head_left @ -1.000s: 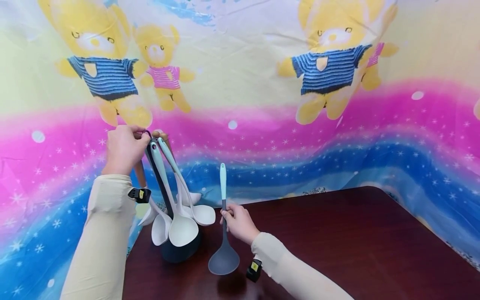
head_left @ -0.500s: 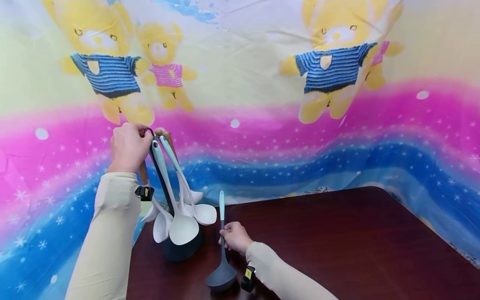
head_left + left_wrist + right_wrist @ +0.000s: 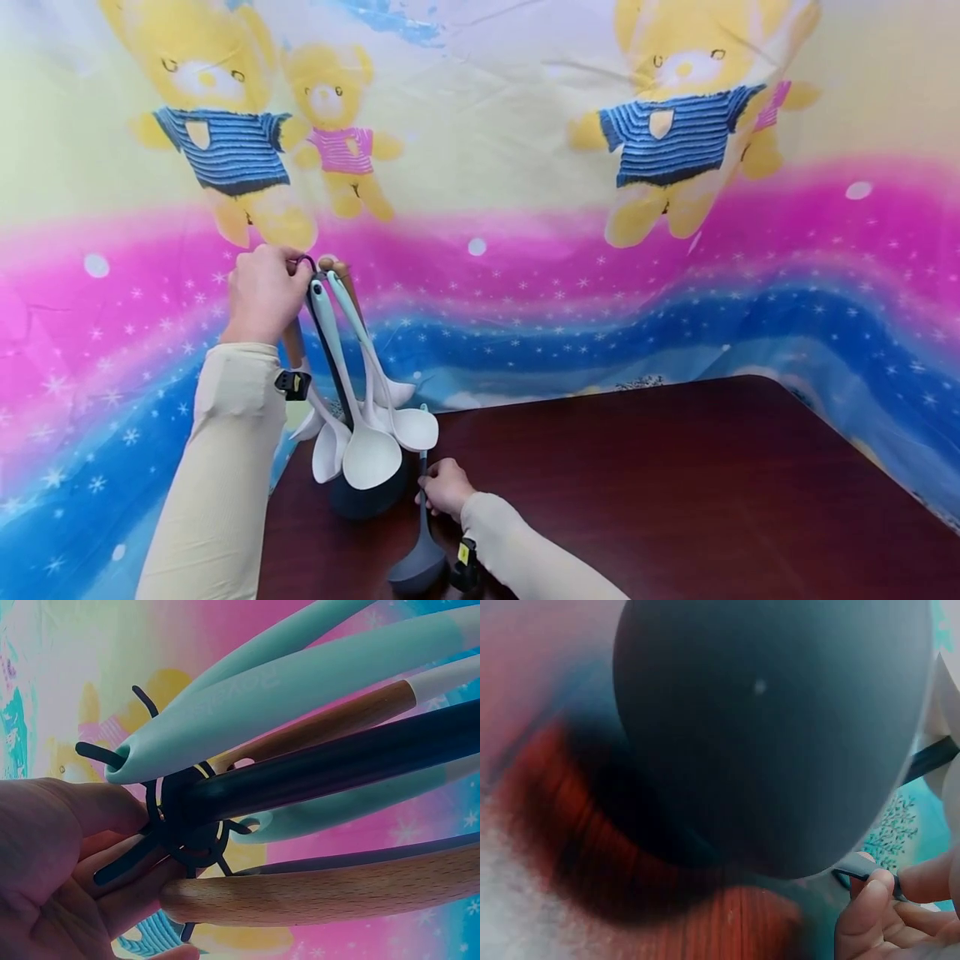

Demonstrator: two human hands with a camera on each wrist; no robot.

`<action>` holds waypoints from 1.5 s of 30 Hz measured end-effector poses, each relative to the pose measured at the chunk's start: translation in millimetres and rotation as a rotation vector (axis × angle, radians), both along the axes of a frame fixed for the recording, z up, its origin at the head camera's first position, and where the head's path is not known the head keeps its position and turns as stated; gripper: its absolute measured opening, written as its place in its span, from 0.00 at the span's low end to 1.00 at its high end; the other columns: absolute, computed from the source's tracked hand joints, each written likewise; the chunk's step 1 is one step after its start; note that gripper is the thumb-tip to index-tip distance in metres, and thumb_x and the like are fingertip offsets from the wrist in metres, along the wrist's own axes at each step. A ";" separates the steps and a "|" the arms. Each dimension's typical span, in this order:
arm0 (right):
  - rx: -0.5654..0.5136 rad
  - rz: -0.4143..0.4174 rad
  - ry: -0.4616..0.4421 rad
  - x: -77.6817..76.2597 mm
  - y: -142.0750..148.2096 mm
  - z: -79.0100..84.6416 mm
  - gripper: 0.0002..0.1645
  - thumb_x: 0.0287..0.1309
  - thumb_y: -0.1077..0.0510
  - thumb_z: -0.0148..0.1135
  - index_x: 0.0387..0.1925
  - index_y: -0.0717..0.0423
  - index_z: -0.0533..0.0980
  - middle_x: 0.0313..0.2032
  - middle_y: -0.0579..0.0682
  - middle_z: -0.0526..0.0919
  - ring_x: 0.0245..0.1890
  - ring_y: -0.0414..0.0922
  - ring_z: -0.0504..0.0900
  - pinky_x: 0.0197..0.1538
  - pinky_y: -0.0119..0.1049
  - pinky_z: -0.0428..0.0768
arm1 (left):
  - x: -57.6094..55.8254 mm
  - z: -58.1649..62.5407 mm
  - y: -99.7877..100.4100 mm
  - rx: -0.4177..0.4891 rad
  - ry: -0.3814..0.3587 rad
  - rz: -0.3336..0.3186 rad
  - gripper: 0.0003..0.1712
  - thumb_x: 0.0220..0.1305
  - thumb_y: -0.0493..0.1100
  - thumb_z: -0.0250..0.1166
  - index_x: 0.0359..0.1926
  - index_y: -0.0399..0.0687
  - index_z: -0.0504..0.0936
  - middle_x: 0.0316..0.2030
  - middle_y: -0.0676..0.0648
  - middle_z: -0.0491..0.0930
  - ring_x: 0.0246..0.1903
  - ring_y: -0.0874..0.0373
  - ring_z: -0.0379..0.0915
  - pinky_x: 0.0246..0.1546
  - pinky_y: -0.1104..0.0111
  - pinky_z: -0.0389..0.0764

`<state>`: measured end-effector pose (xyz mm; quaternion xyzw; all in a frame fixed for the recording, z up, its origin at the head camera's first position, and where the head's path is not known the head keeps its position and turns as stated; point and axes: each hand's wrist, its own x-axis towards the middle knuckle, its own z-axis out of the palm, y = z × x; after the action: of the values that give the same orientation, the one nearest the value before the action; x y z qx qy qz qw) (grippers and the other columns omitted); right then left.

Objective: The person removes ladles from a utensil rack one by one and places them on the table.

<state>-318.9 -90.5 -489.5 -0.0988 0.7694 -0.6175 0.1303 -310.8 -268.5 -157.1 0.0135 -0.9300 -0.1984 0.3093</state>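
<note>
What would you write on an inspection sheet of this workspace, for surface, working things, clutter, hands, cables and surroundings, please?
Surface: dark reddish-brown table.
Working things: dark grey ladle with mint handle end; black rack on the table, white-headed utensils hanging from it.
Clutter: nothing seen.
Hands: left hand holds the rack's hooked top; right hand pinches the ladle's handle.
Cables: nothing seen.
Surroundings: cloth backdrop printed with yellow bears.

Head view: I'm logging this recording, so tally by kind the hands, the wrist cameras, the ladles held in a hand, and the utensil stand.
Hands: 2 (left hand, right hand)
Wrist cameras: 2 (left camera, right camera)
Hand-held ladles: 1 (gray ladle)
Utensil stands: 1 (black utensil stand)
Total: 6
</note>
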 end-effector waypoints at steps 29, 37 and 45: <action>0.162 -0.026 0.069 -13.0 -8.0 -12.9 0.12 0.57 0.68 0.65 0.43 0.67 0.76 0.14 0.50 0.79 0.11 0.40 0.76 0.20 0.34 0.79 | 0.1 -0.3 1.4 -0.028 0.004 0.006 0.19 0.75 0.44 0.55 0.54 0.34 0.83 0.38 0.31 0.84 0.33 0.39 0.79 0.34 0.50 0.83; 0.170 0.031 0.077 -1.5 -2.7 -8.3 0.13 0.53 0.69 0.67 0.39 0.62 0.72 0.16 0.53 0.77 0.11 0.42 0.76 0.17 0.37 0.79 | -0.8 -1.0 0.5 -0.020 0.015 -0.003 0.19 0.74 0.43 0.55 0.51 0.33 0.84 0.37 0.31 0.84 0.32 0.39 0.80 0.34 0.49 0.84; 0.261 0.367 0.005 18.5 8.6 42.2 0.08 0.58 0.64 0.68 0.27 0.66 0.79 0.18 0.55 0.79 0.15 0.43 0.77 0.19 0.34 0.76 | -1.8 -0.6 -0.1 0.006 0.027 -0.029 0.17 0.73 0.42 0.56 0.48 0.33 0.85 0.33 0.33 0.83 0.28 0.42 0.81 0.32 0.52 0.85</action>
<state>-300.4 -81.9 -447.3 -0.2208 0.8121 -0.4786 0.2501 -312.6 -268.5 -157.6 -0.0019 -0.9252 -0.2056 0.3190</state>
